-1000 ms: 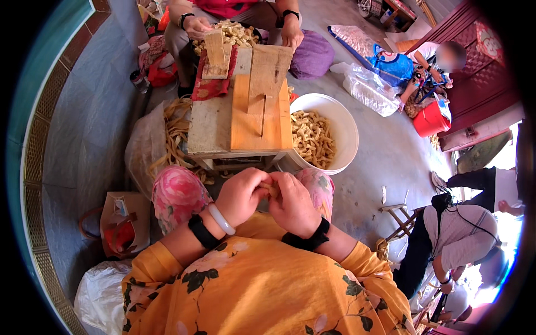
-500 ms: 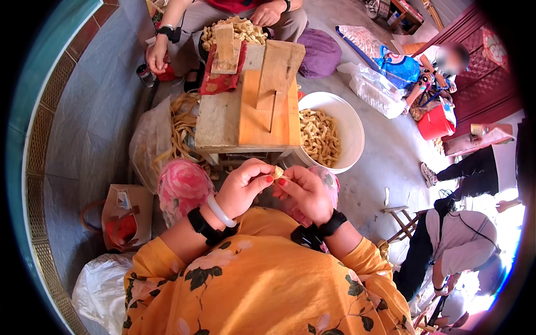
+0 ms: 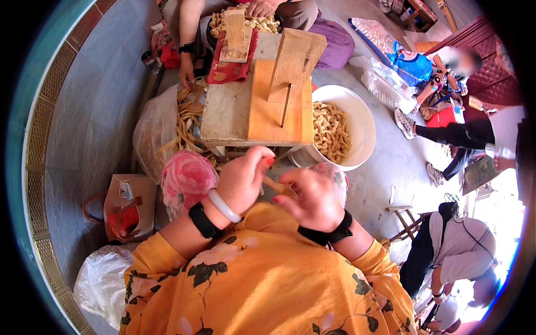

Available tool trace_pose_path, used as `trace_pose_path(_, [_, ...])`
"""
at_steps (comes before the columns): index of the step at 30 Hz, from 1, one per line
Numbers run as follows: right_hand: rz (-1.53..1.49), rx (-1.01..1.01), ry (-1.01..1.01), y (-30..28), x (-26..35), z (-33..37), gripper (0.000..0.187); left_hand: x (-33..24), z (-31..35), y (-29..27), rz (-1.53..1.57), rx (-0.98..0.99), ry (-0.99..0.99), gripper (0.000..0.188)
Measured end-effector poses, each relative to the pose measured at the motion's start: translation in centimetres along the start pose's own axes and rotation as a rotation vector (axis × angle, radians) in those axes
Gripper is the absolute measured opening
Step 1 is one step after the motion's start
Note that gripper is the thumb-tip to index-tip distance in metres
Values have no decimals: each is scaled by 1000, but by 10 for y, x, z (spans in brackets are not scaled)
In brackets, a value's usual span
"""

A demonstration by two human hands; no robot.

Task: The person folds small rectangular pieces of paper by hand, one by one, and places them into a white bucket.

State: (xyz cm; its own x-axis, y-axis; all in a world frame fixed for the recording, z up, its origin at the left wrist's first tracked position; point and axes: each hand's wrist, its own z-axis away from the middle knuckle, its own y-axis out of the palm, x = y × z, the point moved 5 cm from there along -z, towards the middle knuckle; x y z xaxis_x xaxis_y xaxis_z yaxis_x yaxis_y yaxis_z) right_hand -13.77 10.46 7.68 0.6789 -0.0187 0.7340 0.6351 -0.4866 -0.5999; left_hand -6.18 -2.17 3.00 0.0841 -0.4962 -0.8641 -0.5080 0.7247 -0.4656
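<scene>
In front of my lap, a short tan strip [image 3: 272, 184] runs between my two hands, partly hidden by the fingers. My left hand [image 3: 243, 174] is closed at one end of it, thumb and fingers curled together. At the other end my right hand [image 3: 314, 195] has its fingers bent round the strip, blurred by motion. Just beyond is a low table [image 3: 226, 120] with an orange-brown board [image 3: 262, 125] and an upright wooden block [image 3: 300, 61] on it. To its right a white bucket [image 3: 365, 134] holds many knotted tan strips [image 3: 330, 134].
Across the table a co-worker's hand [image 3: 186, 72] reaches toward loose long strips [image 3: 190, 114] by a clear plastic bag [image 3: 153, 128]. A dark bowl of knots stands there too. A paper bag [image 3: 129, 206] is on my left. Another person [image 3: 463, 240] bends at right; a wooden stool [image 3: 407, 222] stands nearby.
My hands have drawn slightly apart, with the strip now stretched between them instead of pinched at a small knot. The co-worker's hand has moved down toward the loose strips. The view has shifted slightly.
</scene>
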Motion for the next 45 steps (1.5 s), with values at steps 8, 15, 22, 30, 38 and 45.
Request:
trace_pose_path(8, [8,78,-59,3,-21,-4,17,20,-6,0,462,187,-152,8])
trace_pose_path(15, [64,-50,56,-16,-57,-32,15,7,-37,-17,58,162,93,6])
trace_pose_path(22, [163,-178,86,-21,-84,-74,13,7,-80,-15,-64,-102,99,3])
trace_pose_path(30, [-696,-189,635,-33,-133,-7,15,31,-41,-11,512,227,-279,15])
trace_pose_path(38, [-835,-171,551,-24,-114,31,23,51,24,23,728,424,-714,18])
trace_pose_path(45, [-751,-694,616,-65,-151,61,40,122,32,59,1156,257,-1006,22])
